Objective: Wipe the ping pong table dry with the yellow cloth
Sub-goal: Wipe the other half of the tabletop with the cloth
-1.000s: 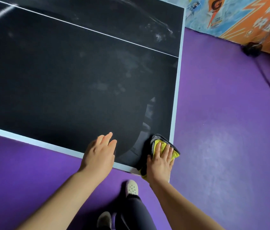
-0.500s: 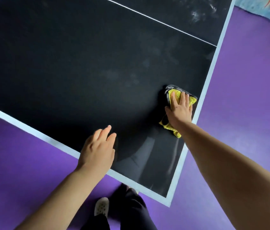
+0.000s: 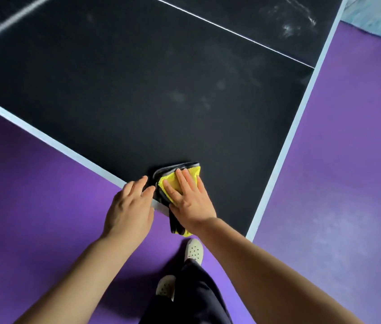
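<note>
Black ping pong table [image 3: 138, 101] with pale blue edge lines (whitish smears too), yellow cloth [image 3: 173, 183] with dark grey side, purple floor [image 3: 337, 183], cream shoes [image 3: 194, 250] with dark dots, black trousers [image 3: 192, 298]

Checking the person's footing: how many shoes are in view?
2. The front shoe stands on the purple floor just below the yellow cloth; the rear shoe is lower left, partly hidden by a dark trouser leg.
</note>
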